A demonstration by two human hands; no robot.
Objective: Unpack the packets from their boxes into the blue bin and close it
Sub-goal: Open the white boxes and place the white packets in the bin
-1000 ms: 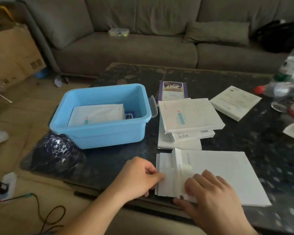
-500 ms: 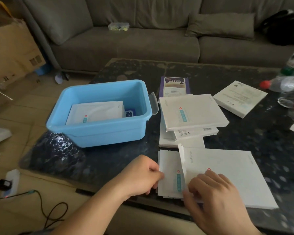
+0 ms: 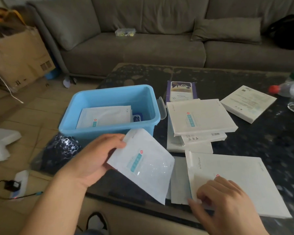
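While gripped, the packet juts right of the left hand.

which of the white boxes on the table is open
The large white box nearest the person, under the right hand: its left end flap stands up. The stacked boxes and the far-right box look shut.

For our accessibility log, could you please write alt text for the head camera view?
A left hand holds a white packet lifted beside an open blue bin that already holds packets, while the right hand presses on an opened white box on a dark table.
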